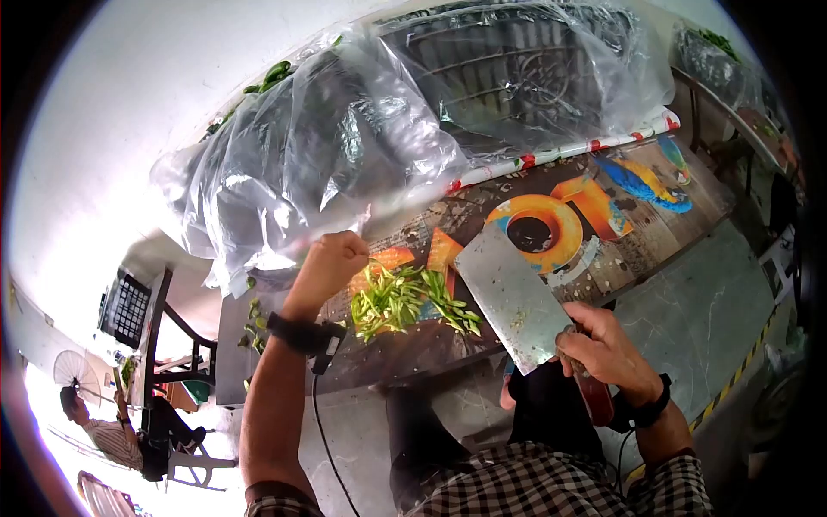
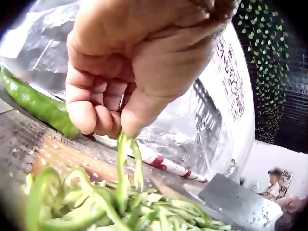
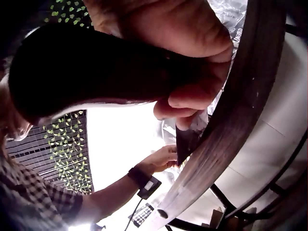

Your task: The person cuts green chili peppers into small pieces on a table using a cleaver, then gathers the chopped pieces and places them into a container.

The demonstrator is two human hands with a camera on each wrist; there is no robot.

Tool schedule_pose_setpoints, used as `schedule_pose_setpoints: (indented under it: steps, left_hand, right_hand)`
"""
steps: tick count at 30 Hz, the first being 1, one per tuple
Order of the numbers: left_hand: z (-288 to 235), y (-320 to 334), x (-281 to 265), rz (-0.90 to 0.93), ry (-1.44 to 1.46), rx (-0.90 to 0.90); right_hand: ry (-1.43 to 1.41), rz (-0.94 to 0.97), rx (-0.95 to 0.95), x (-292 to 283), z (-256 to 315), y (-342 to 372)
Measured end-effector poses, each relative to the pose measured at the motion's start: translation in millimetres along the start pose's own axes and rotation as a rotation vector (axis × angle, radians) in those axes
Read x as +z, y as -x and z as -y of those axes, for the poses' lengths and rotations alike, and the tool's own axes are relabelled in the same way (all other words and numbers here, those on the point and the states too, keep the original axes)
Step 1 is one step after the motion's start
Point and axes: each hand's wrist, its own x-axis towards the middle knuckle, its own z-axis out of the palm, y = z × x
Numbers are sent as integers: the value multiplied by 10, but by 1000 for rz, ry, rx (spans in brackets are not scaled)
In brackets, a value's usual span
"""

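Observation:
My left hand (image 1: 327,265) is over the left side of a heap of sliced green pepper (image 1: 385,303). In the left wrist view, its thumb and fingertips pinch a thin strip of green pepper (image 2: 123,171) that hangs down toward the heap. A whole green pepper (image 2: 36,103) lies behind that hand. To the right of the slices, my right hand (image 1: 610,349) grips the handle of a cleaver (image 1: 519,302). Its broad blade lies flat-side up in the head view, dotted with small bits, and overlaps the table's front edge. A few more slices lie beside the main heap.
The table (image 1: 689,209) has a colourful printed top. Along its back stand a crate (image 1: 534,73) under clear plastic and a large plastic bag (image 1: 319,142). Small green pieces (image 1: 256,323) lie at the left end. Farther left, a person (image 1: 110,438) sits near a fan (image 1: 76,370).

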Motion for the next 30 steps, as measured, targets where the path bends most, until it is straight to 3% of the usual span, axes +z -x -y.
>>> schedule_pose_setpoints:
  steps: [4,8,15,24,30]
  left_hand:
    - [-12,159,-77,-64,69,17]
    - [-108,376,-189,7,272,-150]
    - [-3,516,-137,-6,447,-139]
    - [-44,641,-175,-40,502,-65]
    - [113,841,-126,-52,448,-108]
  right_hand:
    - [9,-8,-42,17,-24,-34]
    - [54,27,-59,29,-6,-56]
    - [62,24,-82,45,-1,-64]
    - [107,-20,-60,49,105,-4]
    - [130,-60,-79,8,112,35]
